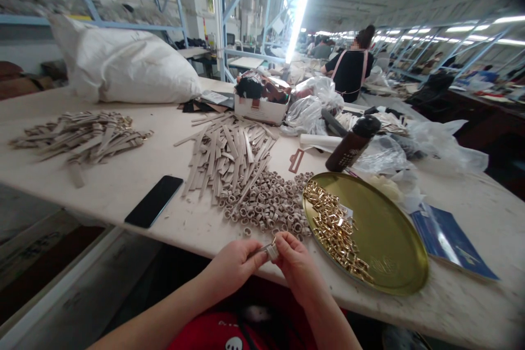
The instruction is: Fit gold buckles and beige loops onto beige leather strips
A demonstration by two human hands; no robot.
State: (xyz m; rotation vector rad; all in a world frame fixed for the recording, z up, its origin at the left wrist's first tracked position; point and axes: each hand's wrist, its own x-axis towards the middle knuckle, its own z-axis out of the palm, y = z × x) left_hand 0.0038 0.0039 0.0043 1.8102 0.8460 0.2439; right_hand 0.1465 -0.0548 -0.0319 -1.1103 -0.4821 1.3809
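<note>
Just past the front table edge, my left hand [234, 265] and my right hand [298, 265] meet in a pinch. Between their fingertips is a small light grey strap [272, 252] with a bit of gold metal at its upper end; fingers cover most of it. A heap of small grey strap loops [270, 202] lies right beyond my hands. Behind that spreads a pile of flat grey strips [229, 153]. To the right, a round gold tray [389, 229] bears a mound of gold buckles [336, 229].
A black phone [153, 201] lies left of the strips, near finished-looking straps [82, 136] with gold ends. Behind stand a white sack [127, 63] and a box of scraps [260, 111]. A dark bottle [353, 144], plastic bags and a blue booklet [453, 240] are right. A person [350, 68] works farther back.
</note>
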